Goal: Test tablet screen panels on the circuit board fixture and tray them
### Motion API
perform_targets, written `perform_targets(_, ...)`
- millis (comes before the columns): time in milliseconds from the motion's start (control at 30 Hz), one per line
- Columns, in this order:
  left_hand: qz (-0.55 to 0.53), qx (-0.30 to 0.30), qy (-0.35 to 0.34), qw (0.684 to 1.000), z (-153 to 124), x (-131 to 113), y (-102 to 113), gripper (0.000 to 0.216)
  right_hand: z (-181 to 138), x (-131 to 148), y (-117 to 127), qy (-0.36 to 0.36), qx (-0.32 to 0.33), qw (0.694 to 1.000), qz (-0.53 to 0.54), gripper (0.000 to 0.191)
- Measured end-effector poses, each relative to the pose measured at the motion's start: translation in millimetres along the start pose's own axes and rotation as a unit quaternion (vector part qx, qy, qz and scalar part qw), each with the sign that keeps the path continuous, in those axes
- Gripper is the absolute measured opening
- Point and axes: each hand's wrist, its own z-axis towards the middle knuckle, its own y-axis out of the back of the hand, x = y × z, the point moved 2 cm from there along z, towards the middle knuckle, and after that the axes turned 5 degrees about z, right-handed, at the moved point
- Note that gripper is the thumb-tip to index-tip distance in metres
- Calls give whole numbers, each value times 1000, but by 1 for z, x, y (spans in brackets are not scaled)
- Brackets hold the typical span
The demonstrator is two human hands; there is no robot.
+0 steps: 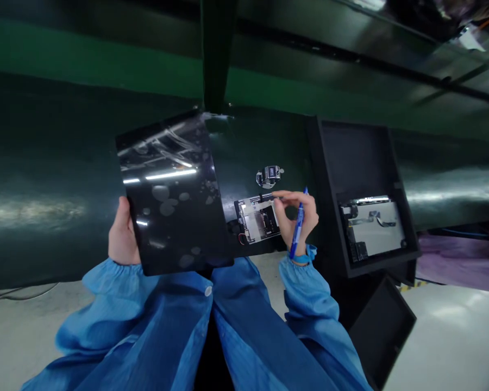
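My left hand [123, 237] is closed on the left edge of a large glossy black panel [179, 217], which is tilted and reflects the ceiling lights. Round spots mark its surface. A blue pen [298, 228] is tucked in my right hand [300, 214], whose thumb and forefinger meet at the right edge of a small electronic assembly [257, 221]. Whether they grip the assembly is unclear. That assembly has a silvery plate, a dark board and thin wires, and lies on the dark green bench mat. Just beyond it sits a shiny roll-like metal part [269, 175].
To the right stands a black tray [358, 157] with a similar electronic assembly [377, 228] inside. Below it, another black tray [385, 331] leans over the floor. A green upright post [218, 60] rises behind the bench [44, 212]. Purple fabric [456, 263] shows at far right.
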Motion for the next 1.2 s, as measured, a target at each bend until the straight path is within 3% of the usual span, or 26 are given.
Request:
perform_targets(67, -14, -33, -10, 999, 0, -1, -1, 34, -5, -19, 9, 52, 29, 994, -94, 6)
perform_targets(167, -17, -31, -12, 999, 0, 1, -2, 36, -9, -34, 9, 54, 83, 981, -167, 8)
perform_targets(467, -11, -52, 22, 998, 5, 5, 2, 46, -8, -33, 3, 46, 135, 971, -191, 14)
perform_targets(633, -12, -10, 40, 999, 15, 11, 8, 52, -8, -35, 4, 65, 151, 965, -203, 18)
perform_targets(767, -10, 44, 75, 996, 11, 16, 5, 56, -6, -10, -1, 45, 45, 988, -143, 9)
perform_targets(800, -11, 55, 65, 996, 8, 16, 3, 52, -6, 1, -5, 23, 37, 994, -103, 15)
perform_targets(933, 14, 110, 41, 993, -4, 19, -4, 43, -10, 42, -32, -59, 170, 983, 37, 78)
perform_targets(1000, 42, 129, 41, 990, -7, 20, -4, 47, -13, 54, -43, -69, 226, 969, 74, 94)
perform_targets(1067, 66, 137, 30, 988, -9, 21, -3, 51, -16, 57, -49, -77, 240, 962, 108, 89)
perform_targets(1200, 118, 167, -16, 979, -11, 21, -1, 56, -24, 54, -55, -94, 203, 970, 94, 73)
